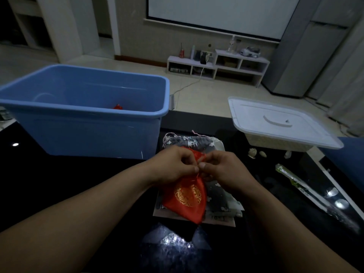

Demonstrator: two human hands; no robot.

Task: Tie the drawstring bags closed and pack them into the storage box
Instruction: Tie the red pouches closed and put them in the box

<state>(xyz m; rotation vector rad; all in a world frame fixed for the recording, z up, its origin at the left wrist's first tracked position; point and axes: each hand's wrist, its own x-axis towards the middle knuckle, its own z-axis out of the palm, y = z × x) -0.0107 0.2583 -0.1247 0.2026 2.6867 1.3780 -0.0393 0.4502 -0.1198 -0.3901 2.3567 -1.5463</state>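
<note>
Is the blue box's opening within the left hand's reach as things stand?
Probably yes: the blue box stands open right beside the left hand, nothing between, though that hand pinches the red bag.

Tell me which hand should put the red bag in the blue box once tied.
Left, probably: the left hand sits nearer the blue box, standing on that side; the right hand would cross the red bag.

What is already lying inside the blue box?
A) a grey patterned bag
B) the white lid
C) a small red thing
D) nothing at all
C: a small red thing shows on the floor of the blue box; the grey patterned bags and the white lid lie outside it.
</note>
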